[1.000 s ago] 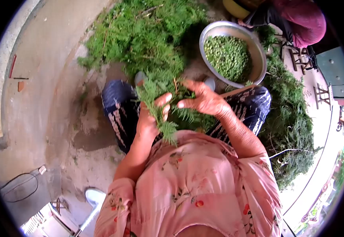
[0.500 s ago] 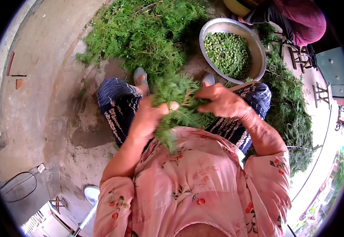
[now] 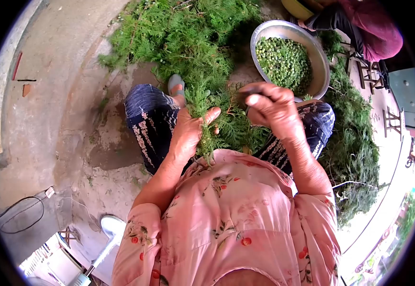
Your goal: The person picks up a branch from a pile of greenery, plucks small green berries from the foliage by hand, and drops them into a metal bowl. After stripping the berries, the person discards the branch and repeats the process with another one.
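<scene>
My left hand (image 3: pixel 188 132) is closed around a leafy green cypress branch (image 3: pixel 224 128), its thumb lying across the stems. The feathery foliage spreads between my knees, with a few small round green cones among it. Just right of the branch, my right hand (image 3: pixel 276 109) is raised with its fingers curled in and the thumb near them. Whether something small sits in those fingers is hidden. Beyond my right knee stands a wide metal basin (image 3: pixel 325 71), holding many small green cones (image 3: pixel 283 62).
A large heap of cut cypress branches (image 3: pixel 179 40) lies on the concrete floor ahead, and more greenery (image 3: pixel 350 143) lies to the right. Another person (image 3: pixel 376 33) sits at the upper right, by small wooden stools (image 3: pixel 369 78). A cable (image 3: pixel 24 209) lies at left.
My right hand has lifted away from the branch, up and slightly right. The branch has stopped its blurred motion in my left hand. The whole view has shifted a little.
</scene>
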`<state>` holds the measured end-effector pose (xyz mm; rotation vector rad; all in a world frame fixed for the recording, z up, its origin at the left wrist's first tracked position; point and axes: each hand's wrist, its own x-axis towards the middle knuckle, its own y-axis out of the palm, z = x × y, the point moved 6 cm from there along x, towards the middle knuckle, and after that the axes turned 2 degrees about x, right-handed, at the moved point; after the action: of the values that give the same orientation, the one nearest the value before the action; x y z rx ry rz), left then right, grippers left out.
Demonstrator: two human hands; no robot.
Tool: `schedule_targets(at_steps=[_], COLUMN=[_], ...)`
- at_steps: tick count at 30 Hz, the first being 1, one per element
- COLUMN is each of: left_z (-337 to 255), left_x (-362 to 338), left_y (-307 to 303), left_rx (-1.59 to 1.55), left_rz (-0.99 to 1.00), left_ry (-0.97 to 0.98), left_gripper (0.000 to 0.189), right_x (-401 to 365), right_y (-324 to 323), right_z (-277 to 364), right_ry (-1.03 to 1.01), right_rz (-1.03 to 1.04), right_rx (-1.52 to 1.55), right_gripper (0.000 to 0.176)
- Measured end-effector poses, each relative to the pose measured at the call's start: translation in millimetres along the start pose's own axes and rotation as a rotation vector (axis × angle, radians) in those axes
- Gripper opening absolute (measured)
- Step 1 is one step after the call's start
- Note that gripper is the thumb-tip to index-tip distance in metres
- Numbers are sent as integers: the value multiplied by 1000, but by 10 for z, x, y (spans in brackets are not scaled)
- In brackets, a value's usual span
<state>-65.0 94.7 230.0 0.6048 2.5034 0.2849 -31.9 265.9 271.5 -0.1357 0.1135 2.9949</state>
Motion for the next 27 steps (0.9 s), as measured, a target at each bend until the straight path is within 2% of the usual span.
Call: schedule_targets(at_steps=[1,2,3,5,7,9,10,11,13,15,17,19,21,22,23,25,27], left_z=[-20,-37,12,92,121,122,123,78,30,-79,-129,-83,-62,-15,24,-7,-62], left_x=[-13,-21,-7,34,47,31,29,6,-54,-89,-107,-125,-85,-83,-89,-100,-110], left_y=[22,24,7,-73,-87,-85,-104,-83,5,53,74,34,-6,-34,-39,3,43], left_rx=[29,57,56,113,196,366,339,338,188,137,86,-25,12,-9,-30,-27,18], left_rz=[-37,-74,-75,-120,-118,-112,-118,-119,-45,-19,7,-21,-11,17,46,48,58], left_ry=[24,49,48,154,182,235,242,245,81,108,137,41,78,26,-26,-8,28], left_gripper=[17,12,12,7,7,7,7,7,10,14,18,26,29,30,31,29,28], right_x=[6,6,-1,-21,-12,8,6,8,14,-9,0,-24,76,100,124,144,90], right_y=[126,216,265,376,453,479,493,499,529,463,358,121,-24,-16,10,57,98], right_z=[-14,13,-38,-19,-14,-65,-55,-73,-129,-155,-210,-436,-269,-252,-249,-209,-34], right_ry=[-94,-276,-198,-142,-287,-272,-273,-219,-164,-291,-219,285,172,159,161,155,196], right_rz=[38,-12,-2,1,-7,-3,-3,8,21,-144,-152,-305,-301,-157,-158,-71,-2], right_rx=[-94,-295,-393,-350,-581,-633,-634,-525,-414,-259,-187,309,524,516,566,579,87], right_gripper=[35,38,43,43,42,35,35,30,25,20,19,22,21,14,9,13,27])
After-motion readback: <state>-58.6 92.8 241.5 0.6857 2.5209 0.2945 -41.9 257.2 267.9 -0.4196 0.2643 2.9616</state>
